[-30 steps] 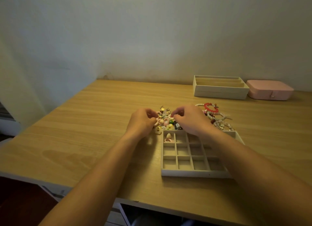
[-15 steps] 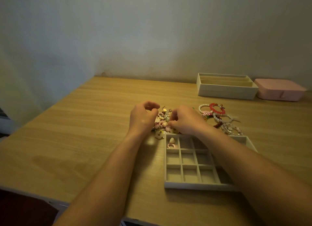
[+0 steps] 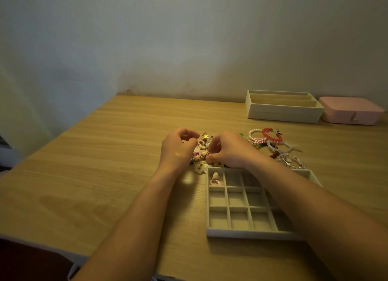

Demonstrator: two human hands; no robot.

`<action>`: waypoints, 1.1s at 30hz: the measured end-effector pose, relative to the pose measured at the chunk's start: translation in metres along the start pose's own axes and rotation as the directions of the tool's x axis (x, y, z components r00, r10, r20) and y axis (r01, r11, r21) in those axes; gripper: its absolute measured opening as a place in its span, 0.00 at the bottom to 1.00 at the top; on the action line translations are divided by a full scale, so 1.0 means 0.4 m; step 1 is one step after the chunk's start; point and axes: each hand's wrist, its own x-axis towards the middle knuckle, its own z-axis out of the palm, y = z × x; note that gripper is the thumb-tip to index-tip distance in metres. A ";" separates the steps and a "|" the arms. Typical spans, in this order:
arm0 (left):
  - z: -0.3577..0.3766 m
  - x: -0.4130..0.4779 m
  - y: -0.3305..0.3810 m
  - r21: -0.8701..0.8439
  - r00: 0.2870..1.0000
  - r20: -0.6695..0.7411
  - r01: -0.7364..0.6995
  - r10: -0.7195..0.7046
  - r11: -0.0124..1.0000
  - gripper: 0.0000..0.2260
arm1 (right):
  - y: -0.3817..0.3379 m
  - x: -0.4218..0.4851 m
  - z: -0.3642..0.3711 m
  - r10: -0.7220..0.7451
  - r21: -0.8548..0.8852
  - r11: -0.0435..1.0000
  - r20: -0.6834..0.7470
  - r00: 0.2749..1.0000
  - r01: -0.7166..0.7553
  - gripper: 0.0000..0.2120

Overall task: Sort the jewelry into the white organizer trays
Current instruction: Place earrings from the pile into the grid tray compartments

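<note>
The loose jewelry sits on the table just beyond the grid tray; a heap of small pieces lies between the two hands, and a tangle of beaded bracelets lies to its right; a cream piece and a pink ring are already in the tray's far-left compartment; the left hand has its fingers curled over the heap's left edge, and whether it holds anything I cannot tell; the right hand brings its fingertips together at the heap's near side, perhaps nipping one piece, but that is too small to confirm; these bits are probably very light, hard and smooth, apt to slip or snag on each other, so a fingertip pinch across a band or stud should serve; the bracelets look limp and are best lifted by the strand; the small pieces show no clear heading; the bracelets lie flat as loops; the grid tray's long axis seems to run left to right, as do the slots of the long tray beside the pink box.
</note>
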 end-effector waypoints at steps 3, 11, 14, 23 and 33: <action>0.003 -0.003 -0.002 0.020 1.000 0.024 -0.008 0.007 1.000 0.07 | 0.004 0.003 -0.001 -0.009 0.097 0.995 0.020 1.000 0.007 0.08; 0.002 -0.015 0.006 -0.232 0.962 0.271 0.048 0.017 0.972 0.11 | 0.006 -0.019 -0.051 0.021 0.562 0.827 -0.008 1.000 -0.013 0.07; 0.002 -0.031 0.021 -0.369 0.945 0.327 0.107 0.021 0.923 0.09 | 0.002 -0.039 -0.062 0.006 0.693 0.720 0.035 0.999 -0.029 0.08; -0.039 -0.040 0.044 -0.508 0.953 0.304 0.168 -0.006 0.845 0.11 | -0.006 -0.094 -0.074 -0.029 0.699 0.715 0.001 1.000 0.020 0.07; -0.050 -0.069 0.119 -0.470 0.954 0.293 0.084 0.065 0.879 0.13 | -0.031 -0.156 -0.108 -0.021 0.688 0.726 0.000 1.000 0.015 0.20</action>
